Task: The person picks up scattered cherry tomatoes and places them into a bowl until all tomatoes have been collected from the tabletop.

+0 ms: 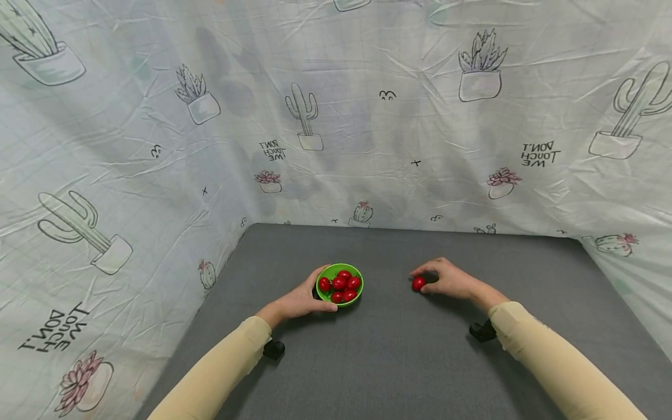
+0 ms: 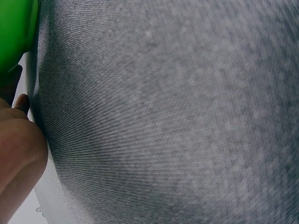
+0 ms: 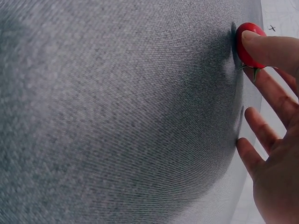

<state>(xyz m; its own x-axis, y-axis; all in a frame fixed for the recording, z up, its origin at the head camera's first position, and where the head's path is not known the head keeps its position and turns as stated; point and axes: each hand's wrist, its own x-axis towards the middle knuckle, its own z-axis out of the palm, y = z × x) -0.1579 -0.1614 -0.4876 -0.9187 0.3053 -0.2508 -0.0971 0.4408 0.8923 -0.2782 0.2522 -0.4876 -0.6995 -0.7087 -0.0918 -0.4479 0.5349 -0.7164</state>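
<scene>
In the head view a small green bowl [image 1: 321, 293] holds several red cherry tomatoes [image 1: 339, 283]. My left hand [image 1: 301, 298] grips the bowl from its left side, thumb along the near edge and fingers round the far side. The left wrist view catches only part of the green bowl [image 2: 16, 32] and part of the hand [image 2: 21, 149]. Farther right, a single cherry tomato [image 1: 418, 284] is on the table between the thumb and forefinger of my right hand [image 1: 448, 280]. In the right wrist view the thumb presses that cherry tomato [image 3: 247, 49], whose green stem shows; the other fingers are spread.
A dark grey cloth-like surface [image 1: 378, 361] covers the table. Pale curtains [image 1: 336, 116] printed with cacti hang behind it and along the left side. Dark straps or mounts [image 1: 483, 331] sit under both wrists.
</scene>
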